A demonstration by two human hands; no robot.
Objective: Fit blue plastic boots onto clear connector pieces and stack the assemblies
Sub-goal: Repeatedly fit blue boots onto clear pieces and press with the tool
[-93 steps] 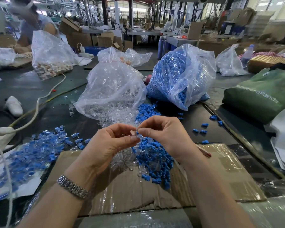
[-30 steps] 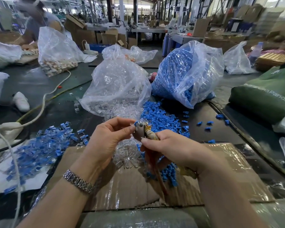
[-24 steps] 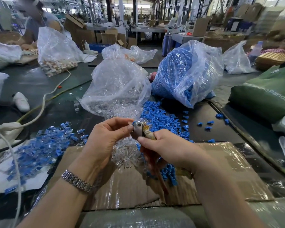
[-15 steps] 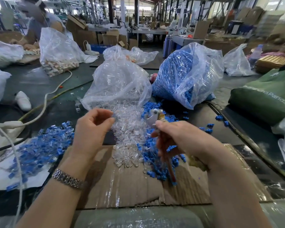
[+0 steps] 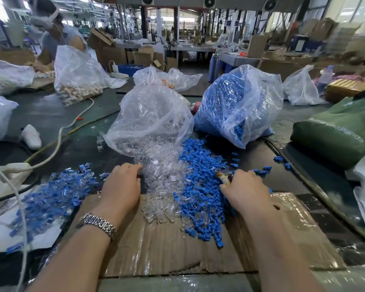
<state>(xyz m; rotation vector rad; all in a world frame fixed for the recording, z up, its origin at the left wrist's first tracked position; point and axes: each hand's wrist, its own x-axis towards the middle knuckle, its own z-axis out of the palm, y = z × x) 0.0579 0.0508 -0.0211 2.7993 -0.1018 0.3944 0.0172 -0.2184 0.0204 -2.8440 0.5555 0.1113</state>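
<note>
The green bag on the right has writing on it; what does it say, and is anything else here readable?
"Panda": the sharp end of a pale word printed along the green bag; the letters before it are blurred.
A pale logo higher on that bag is too small to read.
No other legible text.

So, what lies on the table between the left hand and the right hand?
In the head view, a heap of clear plastic connector pieces and a heap of blue plastic boots lie between them.

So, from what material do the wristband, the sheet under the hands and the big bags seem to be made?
Wristband: apparently polished metal, silvery links catching light. Sheet: brown corrugated cardboard, torn near edge, glossy strips that look like clear tape. Bags: thin clear plastic film, crinkled and shiny, contents showing through.
</note>
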